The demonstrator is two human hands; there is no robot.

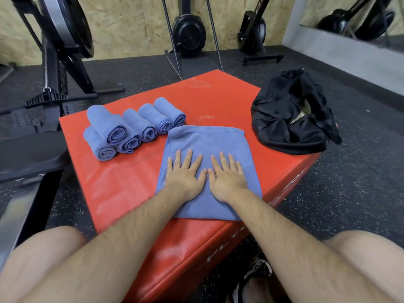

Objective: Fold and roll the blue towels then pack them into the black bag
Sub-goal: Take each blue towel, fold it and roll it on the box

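Note:
A folded blue towel (207,141) lies flat on the red padded box (131,189). My left hand (185,173) and my right hand (227,176) press on it side by side, palms down, fingers straight and spread. Several rolled blue towels (129,127) sit in a row at the box's back left, one stacked on top of two others. The black bag (290,114) lies crumpled at the box's right corner, its mouth partly open toward the right.
Rowing machines (59,40) and black fan units (189,33) stand on the dark rubber floor behind and to the left. A black seat rail (28,156) runs along the left. My knees and a shoe (255,274) are below the box.

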